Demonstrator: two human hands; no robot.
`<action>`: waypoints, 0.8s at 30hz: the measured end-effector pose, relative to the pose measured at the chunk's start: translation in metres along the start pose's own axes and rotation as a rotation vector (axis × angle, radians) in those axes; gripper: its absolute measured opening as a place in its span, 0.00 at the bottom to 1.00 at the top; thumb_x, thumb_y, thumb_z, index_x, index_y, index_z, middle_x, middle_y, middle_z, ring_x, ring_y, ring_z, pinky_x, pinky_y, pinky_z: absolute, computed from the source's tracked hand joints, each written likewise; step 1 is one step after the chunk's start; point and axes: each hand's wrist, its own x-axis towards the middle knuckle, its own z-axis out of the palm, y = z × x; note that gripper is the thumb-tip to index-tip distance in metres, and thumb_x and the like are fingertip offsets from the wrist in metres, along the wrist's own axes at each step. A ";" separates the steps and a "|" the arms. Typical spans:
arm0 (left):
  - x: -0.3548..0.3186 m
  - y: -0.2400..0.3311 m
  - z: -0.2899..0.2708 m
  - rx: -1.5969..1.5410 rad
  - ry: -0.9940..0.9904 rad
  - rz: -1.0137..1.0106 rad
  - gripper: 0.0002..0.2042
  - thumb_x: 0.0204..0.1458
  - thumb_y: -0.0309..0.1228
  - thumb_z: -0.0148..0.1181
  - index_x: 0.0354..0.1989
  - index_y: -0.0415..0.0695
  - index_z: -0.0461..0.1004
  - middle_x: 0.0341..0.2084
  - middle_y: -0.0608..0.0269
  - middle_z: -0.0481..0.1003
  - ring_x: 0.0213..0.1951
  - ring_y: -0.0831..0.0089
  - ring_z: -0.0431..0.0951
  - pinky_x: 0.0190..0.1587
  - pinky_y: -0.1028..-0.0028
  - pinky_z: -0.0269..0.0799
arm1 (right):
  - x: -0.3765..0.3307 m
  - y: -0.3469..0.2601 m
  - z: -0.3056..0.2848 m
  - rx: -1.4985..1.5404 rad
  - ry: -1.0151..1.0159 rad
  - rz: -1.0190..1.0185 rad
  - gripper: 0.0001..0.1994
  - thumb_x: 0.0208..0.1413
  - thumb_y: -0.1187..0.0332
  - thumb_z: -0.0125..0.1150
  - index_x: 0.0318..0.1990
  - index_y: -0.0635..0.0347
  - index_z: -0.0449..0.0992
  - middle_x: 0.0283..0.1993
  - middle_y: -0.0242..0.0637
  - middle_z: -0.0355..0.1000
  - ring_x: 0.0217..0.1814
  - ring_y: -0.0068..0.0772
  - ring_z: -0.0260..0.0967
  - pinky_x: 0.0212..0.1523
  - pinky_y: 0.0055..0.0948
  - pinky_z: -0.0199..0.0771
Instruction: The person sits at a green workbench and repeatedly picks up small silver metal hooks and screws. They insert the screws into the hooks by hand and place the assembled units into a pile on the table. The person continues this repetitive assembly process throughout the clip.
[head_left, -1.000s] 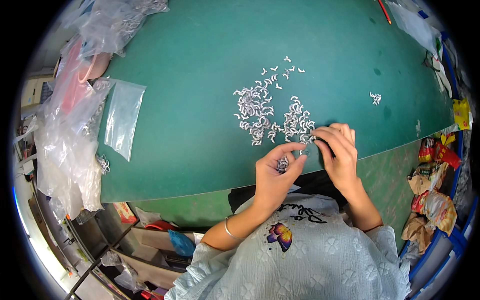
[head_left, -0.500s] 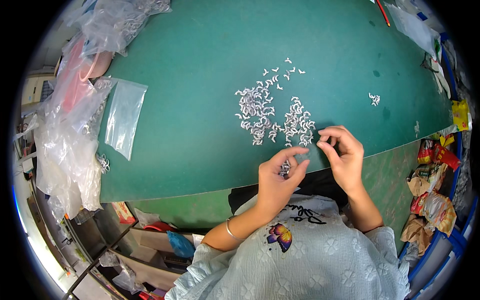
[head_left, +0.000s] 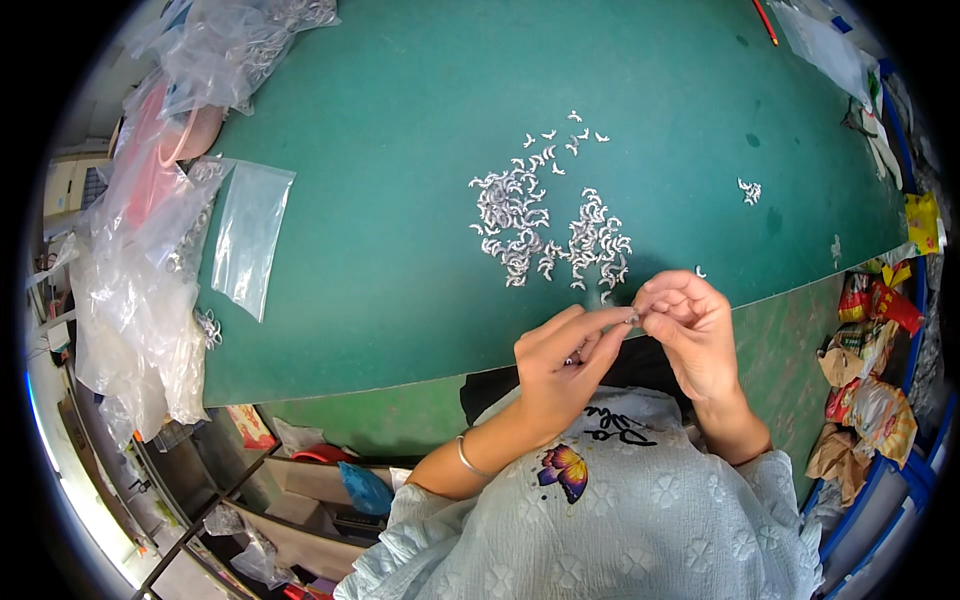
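I see the left hand (head_left: 568, 355) and right hand (head_left: 692, 328) pinching one small piece (head_left: 632, 317); nearest metal heap (head_left: 592, 240) lies toward eleven o'clock.

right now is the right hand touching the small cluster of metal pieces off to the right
Apart: the head view plainly shows green table between the right hand and the small cluster of metal pieces.

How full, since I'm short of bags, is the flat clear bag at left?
Empty, it seems: the bag lies flat, the green table shows through, and nothing bulges inside.
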 end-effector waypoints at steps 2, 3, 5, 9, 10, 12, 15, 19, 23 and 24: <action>0.002 0.003 -0.001 -0.065 -0.009 -0.072 0.08 0.40 0.15 0.60 0.31 0.36 0.77 0.13 0.70 0.64 0.17 0.86 0.59 0.19 0.83 0.53 | -0.003 -0.001 0.003 -0.113 0.002 -0.101 0.12 0.46 0.84 0.59 0.41 0.69 0.70 0.35 0.37 0.71 0.37 0.22 0.67 0.38 0.20 0.68; 0.001 0.002 -0.001 -0.093 -0.008 -0.097 0.08 0.41 0.15 0.59 0.31 0.36 0.77 0.14 0.70 0.64 0.17 0.86 0.59 0.20 0.83 0.54 | -0.005 -0.001 0.005 -0.157 0.001 -0.140 0.12 0.46 0.85 0.58 0.40 0.69 0.70 0.35 0.37 0.71 0.36 0.21 0.66 0.37 0.19 0.67; 0.002 0.002 0.000 -0.150 -0.008 -0.148 0.07 0.42 0.15 0.58 0.30 0.35 0.76 0.14 0.70 0.66 0.18 0.86 0.60 0.21 0.84 0.56 | -0.006 -0.002 0.005 -0.248 0.011 -0.210 0.11 0.46 0.86 0.58 0.39 0.70 0.71 0.35 0.38 0.70 0.35 0.21 0.65 0.37 0.19 0.66; 0.000 0.003 0.000 -0.146 -0.031 -0.145 0.06 0.42 0.15 0.59 0.30 0.35 0.76 0.15 0.70 0.66 0.18 0.86 0.61 0.22 0.84 0.56 | -0.006 -0.002 0.007 -0.342 0.033 -0.276 0.09 0.46 0.86 0.57 0.37 0.71 0.73 0.36 0.39 0.70 0.34 0.20 0.63 0.35 0.19 0.64; 0.001 0.004 0.000 -0.140 -0.034 -0.139 0.06 0.42 0.15 0.59 0.30 0.35 0.76 0.15 0.70 0.66 0.18 0.86 0.61 0.22 0.84 0.56 | -0.006 -0.003 0.008 -0.344 0.035 -0.278 0.09 0.46 0.87 0.56 0.37 0.71 0.73 0.36 0.40 0.69 0.33 0.20 0.62 0.35 0.19 0.63; 0.000 0.005 0.000 -0.123 -0.035 -0.128 0.06 0.42 0.15 0.60 0.30 0.35 0.76 0.15 0.70 0.66 0.18 0.86 0.61 0.21 0.84 0.55 | -0.006 -0.004 0.009 -0.341 0.030 -0.282 0.09 0.46 0.87 0.56 0.37 0.71 0.73 0.37 0.40 0.69 0.34 0.21 0.62 0.35 0.19 0.63; 0.000 0.005 0.000 -0.107 -0.037 -0.107 0.07 0.42 0.15 0.60 0.31 0.36 0.76 0.14 0.70 0.65 0.18 0.86 0.60 0.21 0.84 0.55 | -0.006 -0.004 0.008 -0.379 0.027 -0.316 0.09 0.45 0.87 0.56 0.36 0.71 0.74 0.37 0.40 0.69 0.34 0.22 0.62 0.34 0.19 0.63; 0.000 0.002 0.004 -0.163 -0.033 -0.188 0.09 0.42 0.15 0.59 0.34 0.36 0.76 0.14 0.73 0.64 0.18 0.87 0.59 0.21 0.85 0.54 | -0.003 -0.002 0.002 -0.470 0.026 -0.400 0.08 0.45 0.85 0.58 0.35 0.69 0.74 0.35 0.38 0.70 0.33 0.22 0.62 0.33 0.19 0.62; 0.000 0.000 0.003 -0.197 0.005 -0.287 0.09 0.44 0.15 0.58 0.36 0.35 0.76 0.14 0.75 0.62 0.19 0.89 0.59 0.22 0.86 0.54 | 0.030 -0.017 -0.039 -0.852 0.368 -0.512 0.06 0.46 0.79 0.60 0.34 0.66 0.75 0.32 0.32 0.71 0.32 0.19 0.62 0.32 0.17 0.60; 0.001 0.001 0.003 -0.188 0.003 -0.291 0.09 0.44 0.15 0.58 0.36 0.35 0.75 0.14 0.75 0.62 0.19 0.89 0.59 0.22 0.86 0.54 | 0.041 -0.024 -0.057 -0.907 0.447 -0.545 0.06 0.47 0.78 0.60 0.34 0.65 0.75 0.31 0.30 0.71 0.31 0.18 0.62 0.31 0.16 0.59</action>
